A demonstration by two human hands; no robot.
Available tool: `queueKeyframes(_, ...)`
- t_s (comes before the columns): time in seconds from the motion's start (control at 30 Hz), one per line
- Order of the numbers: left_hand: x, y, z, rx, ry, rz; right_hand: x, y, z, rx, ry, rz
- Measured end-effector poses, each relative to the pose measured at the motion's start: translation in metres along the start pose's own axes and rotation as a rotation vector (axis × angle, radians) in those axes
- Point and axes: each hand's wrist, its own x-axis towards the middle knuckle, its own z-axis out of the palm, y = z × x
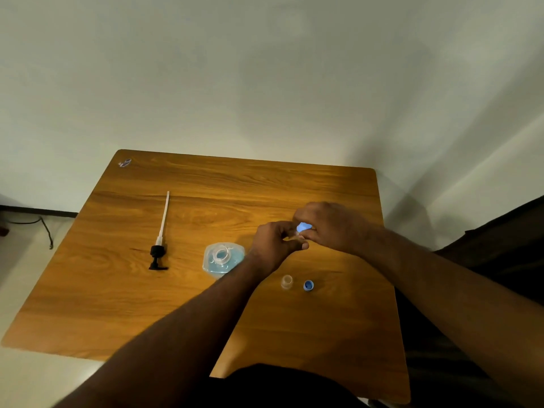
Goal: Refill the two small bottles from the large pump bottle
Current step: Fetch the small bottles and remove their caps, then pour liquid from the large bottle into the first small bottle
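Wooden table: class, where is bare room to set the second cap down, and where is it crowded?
Free: the wooden table behind the black pump head with white tube, and its near-left corner. Crowded: around the clear blue-liquid bottle, both hands, small clear bottle, blue cap.

- Pump [160, 237] lies on the table [117, 304], left of the big bottle [222, 259].
- Small bottle [286, 282] stands right of it, cap [308, 285] just beside.

1. No text, brand or number can be read anywhere.
2. A small sticker [124, 163] sits at the far left corner of the surface [265, 187]; its print is too blurred to read.
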Motion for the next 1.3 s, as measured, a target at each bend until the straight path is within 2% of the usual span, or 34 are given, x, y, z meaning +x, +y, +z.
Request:
queueKeyframes(0.07, 0.003, -0.008, 0.003, 0.015, 0.006, -0.024, 0.003, 0.006, -0.005, -0.077, -0.024, -0.174)
queueKeyframes(0.13, 0.003, -0.016, 0.005, 0.019, 0.021, -0.082, 0.006, 0.016, -0.007, -0.078, 0.085, -0.274)
queueKeyframes(0.2, 0.003, -0.026, 0.006, 0.021, 0.078, -0.127, 0.006, 0.024, -0.002, 0.04, 0.233, -0.22)
queueKeyframes(0.3, 0.007, -0.039, 0.014, 0.03, 0.104, -0.153, 0.003, 0.035, 0.029, 0.325, 0.371, 0.041)
queueKeyframes(0.43, 0.017, -0.055, 0.031, 0.063, 0.104, -0.247, -0.007, 0.048, 0.097, 0.689, 0.253, 0.409)
queueKeyframes(0.53, 0.02, -0.068, 0.038, 0.136, 0.101, -0.293, -0.014, 0.052, 0.142, 0.799, 0.204, 0.544)
queueKeyframes(0.7, 0.019, -0.081, 0.042, 0.189, 0.082, -0.344, -0.01, 0.05, 0.179, 0.66, 0.137, 0.47)
queueKeyframes(0.87, 0.017, -0.085, 0.041, 0.184, 0.058, -0.362, 0.004, 0.053, 0.183, 0.513, 0.012, 0.4)
queueKeyframes(1.0, 0.018, -0.084, 0.04, 0.204, 0.037, -0.357, 0.009, 0.055, 0.182, 0.47, -0.08, 0.42)
queueKeyframes(1.2, 0.017, -0.068, 0.039, 0.185, 0.071, -0.338, 0.002, 0.061, 0.175, 0.636, -0.08, 0.489)
queueKeyframes(1.3, 0.009, -0.043, 0.032, 0.158, 0.149, -0.217, -0.004, 0.059, 0.154, 0.677, 0.085, 0.506)
